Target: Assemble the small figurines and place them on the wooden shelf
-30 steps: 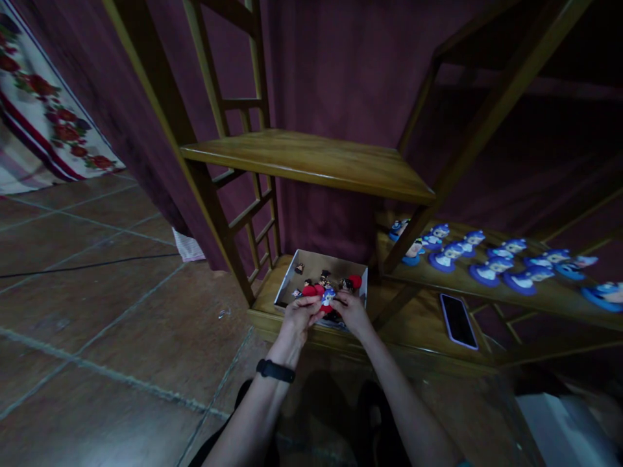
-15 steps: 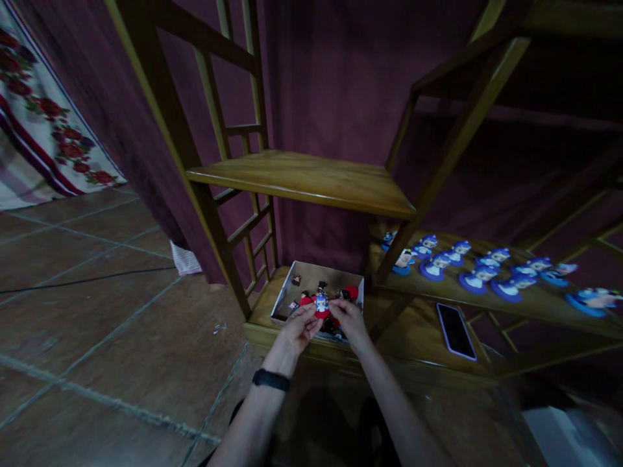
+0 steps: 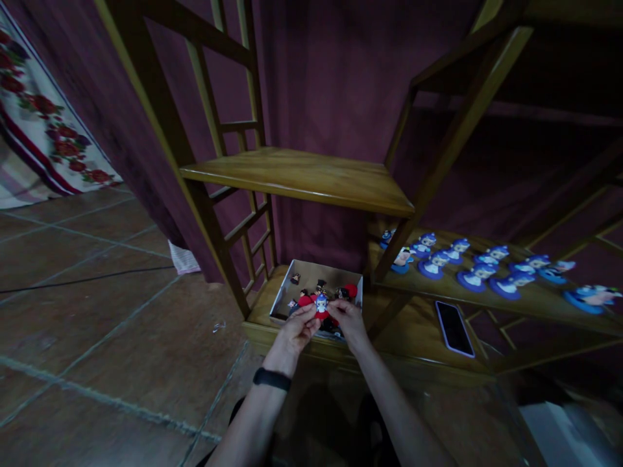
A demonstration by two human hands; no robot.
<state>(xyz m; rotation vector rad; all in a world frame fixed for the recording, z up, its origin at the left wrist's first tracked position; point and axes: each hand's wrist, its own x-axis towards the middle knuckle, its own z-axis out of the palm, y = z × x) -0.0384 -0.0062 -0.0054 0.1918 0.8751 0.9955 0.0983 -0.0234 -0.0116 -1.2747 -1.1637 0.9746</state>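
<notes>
Between my hands, just above a shallow cardboard box [image 3: 283, 299], is a small blue-and-white figurine [image 3: 321, 303] with red at its bottom. My left hand [image 3: 298, 329] pinches it from the left. The fingers of my right hand [image 3: 346, 318] close on its right side. Inside the box lie several small figures with black and red parts, among them a black-hatted one [image 3: 320, 285] behind the held figurine and a small dark one [image 3: 295, 279] in the far left corner. My hands cover the near part of the box.
The box stands on the low wooden shelf under a higher board [image 3: 302, 175]. To the right, several blue-based figurines [image 3: 434, 264] stand in rows on a raised shelf [image 3: 438, 285]. A phone [image 3: 454, 329] lies below them. Wooden posts [image 3: 462, 123] frame the shelves.
Both hands keep the figurine in nearly the same place over the box. The view has shifted very slightly; nothing was let go.
</notes>
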